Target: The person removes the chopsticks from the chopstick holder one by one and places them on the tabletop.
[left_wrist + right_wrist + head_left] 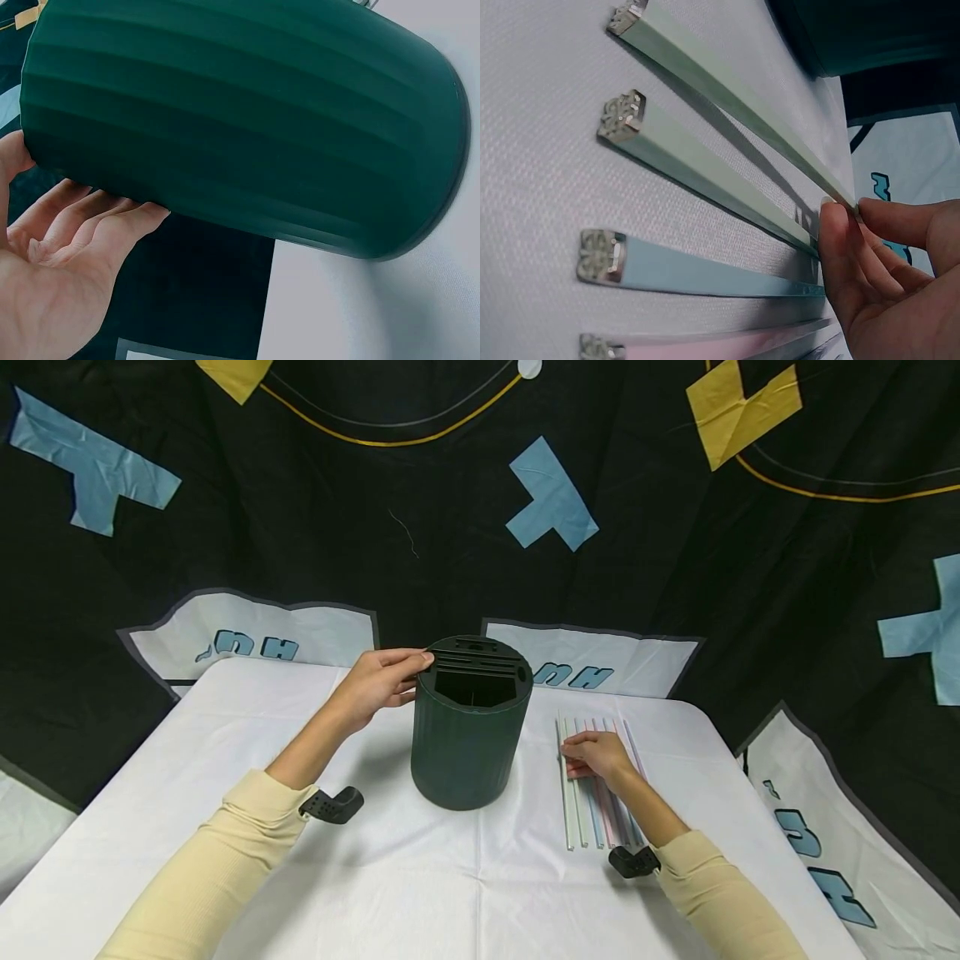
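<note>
- Your left hand (pixel 378 683) rests against the upper left side of the holder (pixel 468 735). Its fingers reach to the rim and lie fairly straight against the wall; they do not wrap round it.
- In the left wrist view, your fingers (pixel 90 225) touch the ribbed green wall of the holder (pixel 247 120) and the palm is open.
- The holder stands upright on the bench (pixel 420 877), near its middle. Its top has one large opening and several narrow slots behind it.
- Your right hand (pixel 596 758) lies on the chopsticks (pixel 596 793), which are set side by side in a row on the bench, just right of the holder and apart from it.
- In the right wrist view, your thumb and fingertips (pixel 836 232) pinch the far end of one pale green chopstick (pixel 727 105). That stick is lifted a little off the cloth at the pinched end.
- The next sticks lie flat: a second green one (pixel 705 180), a blue one (pixel 705 274) and a pink one (pixel 727 345). Each has a metal cap on its near end.
- A dark backdrop (pixel 300 510) with blue and yellow shapes hangs behind the bench.
</note>
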Available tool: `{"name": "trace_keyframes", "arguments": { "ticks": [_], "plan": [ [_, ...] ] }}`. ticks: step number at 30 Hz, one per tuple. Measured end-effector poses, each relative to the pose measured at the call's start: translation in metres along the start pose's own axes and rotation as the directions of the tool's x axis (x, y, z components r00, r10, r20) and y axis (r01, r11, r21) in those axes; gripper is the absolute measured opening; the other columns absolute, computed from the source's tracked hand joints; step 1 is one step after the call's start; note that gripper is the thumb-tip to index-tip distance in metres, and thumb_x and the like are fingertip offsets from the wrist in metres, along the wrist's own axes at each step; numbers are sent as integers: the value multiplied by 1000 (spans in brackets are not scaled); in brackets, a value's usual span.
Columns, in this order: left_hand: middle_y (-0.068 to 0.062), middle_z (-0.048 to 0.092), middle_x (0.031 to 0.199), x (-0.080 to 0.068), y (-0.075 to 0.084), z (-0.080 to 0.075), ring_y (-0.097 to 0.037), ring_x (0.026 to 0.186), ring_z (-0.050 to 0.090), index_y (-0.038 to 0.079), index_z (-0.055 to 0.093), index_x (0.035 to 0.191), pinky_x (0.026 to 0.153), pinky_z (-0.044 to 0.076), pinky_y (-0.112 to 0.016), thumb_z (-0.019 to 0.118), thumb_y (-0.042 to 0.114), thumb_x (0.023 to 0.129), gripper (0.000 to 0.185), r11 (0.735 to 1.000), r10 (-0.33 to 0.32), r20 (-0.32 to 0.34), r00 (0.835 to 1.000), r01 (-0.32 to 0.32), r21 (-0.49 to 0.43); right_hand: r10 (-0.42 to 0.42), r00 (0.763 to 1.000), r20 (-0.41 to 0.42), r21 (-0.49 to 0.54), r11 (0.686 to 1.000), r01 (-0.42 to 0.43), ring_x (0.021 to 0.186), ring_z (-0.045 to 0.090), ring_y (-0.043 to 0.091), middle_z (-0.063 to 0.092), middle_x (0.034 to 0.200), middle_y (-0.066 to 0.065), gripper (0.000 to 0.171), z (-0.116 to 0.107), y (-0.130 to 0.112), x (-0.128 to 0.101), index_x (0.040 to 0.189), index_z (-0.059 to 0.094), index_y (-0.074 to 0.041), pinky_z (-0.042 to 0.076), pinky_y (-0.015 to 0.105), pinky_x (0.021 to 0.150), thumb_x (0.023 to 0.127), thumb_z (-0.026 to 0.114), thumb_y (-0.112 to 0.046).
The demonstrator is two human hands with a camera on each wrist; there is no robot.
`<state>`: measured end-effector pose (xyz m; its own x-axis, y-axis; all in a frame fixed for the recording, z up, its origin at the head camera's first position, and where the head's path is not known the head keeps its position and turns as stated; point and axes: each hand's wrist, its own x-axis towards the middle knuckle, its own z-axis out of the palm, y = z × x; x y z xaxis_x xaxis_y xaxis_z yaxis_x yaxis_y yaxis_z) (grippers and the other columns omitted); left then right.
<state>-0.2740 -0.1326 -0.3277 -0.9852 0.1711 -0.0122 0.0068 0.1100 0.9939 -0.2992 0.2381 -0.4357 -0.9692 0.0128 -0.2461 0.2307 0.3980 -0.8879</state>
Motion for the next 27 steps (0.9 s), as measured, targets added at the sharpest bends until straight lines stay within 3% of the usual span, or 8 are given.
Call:
{"name": "trace_keyframes", "arguments": {
  "ticks": [13,27],
  "plan": [
    [-16,64,137,1,-1,0,-28,124,64,4,60,139,98,56,-40,66,33,100,49,1000,5,9,1000,-4,-16,5,1000,-5,33,999,-5,61,68,11,72,76,4,30,1,7,2,118,66,10,61,24,60,95,70,-9],
    [-16,64,138,1,-1,1,-28,125,64,5,60,139,100,55,-41,66,34,100,49,1000,-4,7,1000,4,-12,-5,1000,-23,0,1000,5,62,67,9,72,81,4,30,0,12,2,117,67,8,60,22,61,95,69,-12]
  ]
}}
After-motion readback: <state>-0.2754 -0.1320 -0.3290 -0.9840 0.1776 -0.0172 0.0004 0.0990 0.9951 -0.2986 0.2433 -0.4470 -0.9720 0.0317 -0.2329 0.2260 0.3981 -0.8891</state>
